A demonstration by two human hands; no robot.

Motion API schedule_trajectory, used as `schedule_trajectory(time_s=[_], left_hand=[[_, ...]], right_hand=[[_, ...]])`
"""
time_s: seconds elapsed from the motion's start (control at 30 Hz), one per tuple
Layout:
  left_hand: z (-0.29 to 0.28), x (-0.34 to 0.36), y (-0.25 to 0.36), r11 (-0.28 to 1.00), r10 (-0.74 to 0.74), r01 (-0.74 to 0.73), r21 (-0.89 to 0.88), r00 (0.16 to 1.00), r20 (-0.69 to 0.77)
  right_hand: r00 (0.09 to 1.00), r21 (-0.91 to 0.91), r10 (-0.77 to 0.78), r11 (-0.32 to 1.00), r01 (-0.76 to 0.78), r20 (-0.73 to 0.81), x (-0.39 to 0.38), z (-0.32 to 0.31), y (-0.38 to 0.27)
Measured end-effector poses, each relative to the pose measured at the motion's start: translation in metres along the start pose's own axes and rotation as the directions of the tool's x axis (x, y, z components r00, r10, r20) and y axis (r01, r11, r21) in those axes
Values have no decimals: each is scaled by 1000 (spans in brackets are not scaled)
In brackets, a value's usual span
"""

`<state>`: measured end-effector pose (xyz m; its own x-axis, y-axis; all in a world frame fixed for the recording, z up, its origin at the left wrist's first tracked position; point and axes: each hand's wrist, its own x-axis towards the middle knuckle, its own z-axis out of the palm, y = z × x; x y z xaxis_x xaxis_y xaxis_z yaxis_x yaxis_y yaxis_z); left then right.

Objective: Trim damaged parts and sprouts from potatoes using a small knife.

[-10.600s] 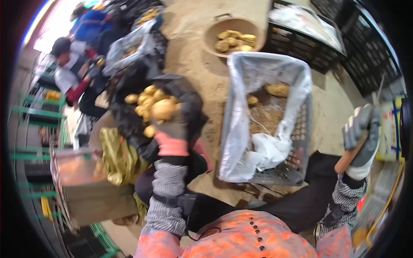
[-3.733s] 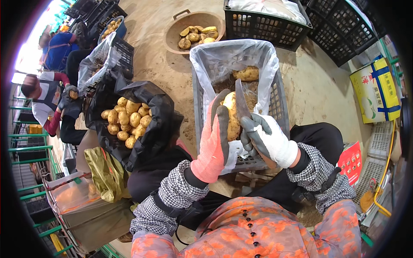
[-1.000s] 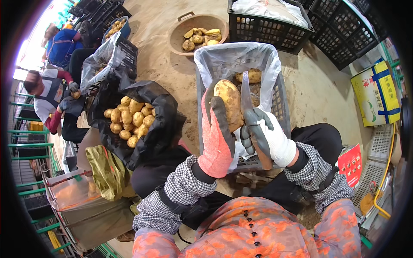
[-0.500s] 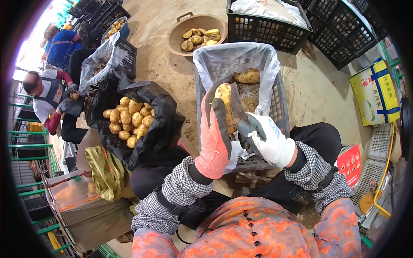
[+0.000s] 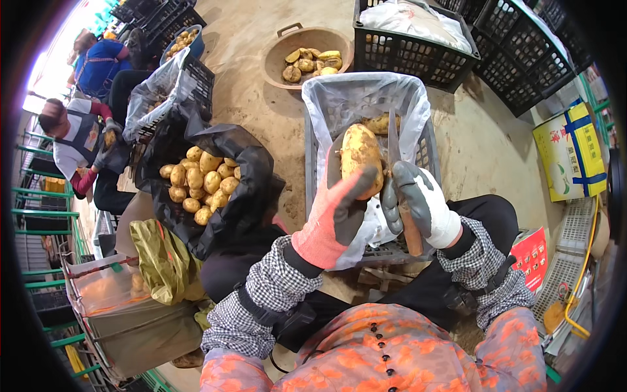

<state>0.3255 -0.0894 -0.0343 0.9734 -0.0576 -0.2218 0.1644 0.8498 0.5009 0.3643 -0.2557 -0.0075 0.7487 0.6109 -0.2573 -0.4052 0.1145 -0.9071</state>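
Observation:
My left hand (image 5: 332,221), in a pink glove with dark grey palm, is closed round a large yellow potato (image 5: 361,157) with brown patches. My right hand (image 5: 423,204), gloved in white and grey, grips a knife (image 5: 393,147) whose wooden handle shows below the fingers. Its blade points away from me, just right of the potato; whether they touch I cannot tell. Both hands are above a grey crate (image 5: 432,160) lined with clear plastic film (image 5: 366,81). Inside, another potato (image 5: 377,124) lies partly hidden behind the held one and the blade.
To the left, a black bag (image 5: 251,147) holds several potatoes (image 5: 206,176). A brown basin (image 5: 271,65) with potatoes and cut pieces stands beyond the crate. Black crates (image 5: 418,62) are at the back right, a yellow-and-white box (image 5: 569,153) at right. Co-workers (image 5: 81,137) sit at far left.
The potato has turned and shows a broader face. The knife has gone from slanting against it to standing nearly straight beside it, and my right fingers have shifted on the handle.

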Motion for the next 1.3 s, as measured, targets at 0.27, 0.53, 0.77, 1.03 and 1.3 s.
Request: schedule_trajectory(time_s=[0.27,0.53,0.77,1.03,1.3], left_hand=[[-1,-5,6,862,61,-92,498,995,77],[1,-14,4,536,182,-295,791,955,233],[8,-12,-1,650,143,-153,744,987,79],[-9,-12,5,777,-6,13,630,1000,-14],[-3,-12,-2,756,109,-90,649,994,10]], right_hand=[[999,-33,49,998,-48,18,-3,-4,-3],[987,-87,69,993,-82,-142,-1,-4,-1],[984,-136,111,982,-130,-143,0,-6,1],[999,-391,-15,920,34,52,-1,-9,4],[987,-229,162,961,-155,13,-6,-9,-1]])
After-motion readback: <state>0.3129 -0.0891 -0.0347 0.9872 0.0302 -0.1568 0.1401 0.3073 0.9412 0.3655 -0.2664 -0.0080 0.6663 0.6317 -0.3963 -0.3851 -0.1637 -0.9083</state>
